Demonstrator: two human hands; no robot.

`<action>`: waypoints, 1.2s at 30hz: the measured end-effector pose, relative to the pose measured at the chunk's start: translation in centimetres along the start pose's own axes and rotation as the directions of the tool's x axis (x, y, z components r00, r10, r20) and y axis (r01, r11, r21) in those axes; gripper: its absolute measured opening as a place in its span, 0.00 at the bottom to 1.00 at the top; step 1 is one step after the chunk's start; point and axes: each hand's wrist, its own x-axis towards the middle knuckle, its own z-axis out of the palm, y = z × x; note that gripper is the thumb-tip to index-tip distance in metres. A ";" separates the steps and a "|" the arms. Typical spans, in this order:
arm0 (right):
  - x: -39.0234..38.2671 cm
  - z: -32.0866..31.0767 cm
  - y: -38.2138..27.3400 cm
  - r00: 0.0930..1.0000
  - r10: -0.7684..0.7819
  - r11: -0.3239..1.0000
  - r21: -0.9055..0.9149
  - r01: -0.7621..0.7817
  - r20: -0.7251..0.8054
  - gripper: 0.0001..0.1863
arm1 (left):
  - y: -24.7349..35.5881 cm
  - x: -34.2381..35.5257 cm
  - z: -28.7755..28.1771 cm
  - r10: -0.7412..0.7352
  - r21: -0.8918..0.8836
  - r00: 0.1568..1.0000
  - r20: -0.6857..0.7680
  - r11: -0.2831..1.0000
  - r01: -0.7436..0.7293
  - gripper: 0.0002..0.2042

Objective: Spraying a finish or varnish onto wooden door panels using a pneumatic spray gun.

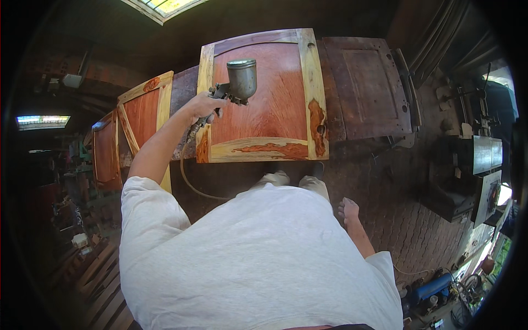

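Note:
My left hand (204, 106) is wrapped round the grip of a spray gun (242, 80) with a metal cup on top. The gun is over the left part of a wooden panel door (264, 113), which has a glossy reddish centre and a pale frame with dark-streaked grain. From the bottom of the gun an air hose (190, 184) curves down and passes behind my shirt. My right hand (349, 210) hangs low on the right, away from the door, its fingers curled in with nothing visible in them.
Left of the door stand a second reddish panel (144, 113) with a pale frame and a further panel (106, 148). A dark, dusty panel (371, 88) lies on the right. Stacked slats (104, 280) are at lower left, a blue tank (432, 289) at lower right, on a brick-patterned floor (401, 192).

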 end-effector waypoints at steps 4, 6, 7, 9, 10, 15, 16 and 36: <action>-0.4 -1.4 1.5 0.995 0.064 0.998 -0.022 -0.066 -0.071 0.17 | 2.0 4.9 -0.3 0.063 -0.034 0.995 -0.074 0.997 -0.065 0.12; -0.9 -2.2 2.7 0.996 0.079 0.996 0.034 -0.078 -0.037 0.16 | 3.0 6.8 -0.4 0.054 -0.069 0.974 -0.218 0.995 -0.070 0.13; -1.0 -2.6 3.0 0.990 0.134 0.990 0.047 -0.132 -0.044 0.15 | 3.3 7.6 -0.4 0.076 -0.059 0.971 -0.228 0.994 -0.092 0.17; -1.4 -2.9 4.0 0.990 0.133 0.989 0.069 -0.130 -0.039 0.13 | 3.8 8.7 -0.2 0.098 -0.108 0.958 -0.269 0.985 -0.131 0.17; -1.6 -3.0 4.4 0.986 0.154 0.987 0.065 -0.150 -0.067 0.11 | 3.9 9.0 0.0 0.107 -0.148 0.938 -0.328 0.976 -0.163 0.17; -0.2 -3.3 5.8 0.997 -0.032 0.966 -0.255 0.047 0.064 0.05 | 2.8 7.3 0.6 0.149 -0.151 0.904 -0.400 0.963 -0.225 0.16; 0.4 -3.5 5.9 0.992 -0.064 0.958 -0.273 0.092 0.111 0.05 | 2.3 6.1 0.5 0.137 -0.148 0.919 -0.371 0.968 -0.204 0.15; 4.0 -0.6 -4.5 0.999 0.002 0.996 -0.089 0.002 0.038 0.17 | -1.8 -3.5 -3.2 -0.084 0.074 0.996 0.031 0.994 0.082 0.11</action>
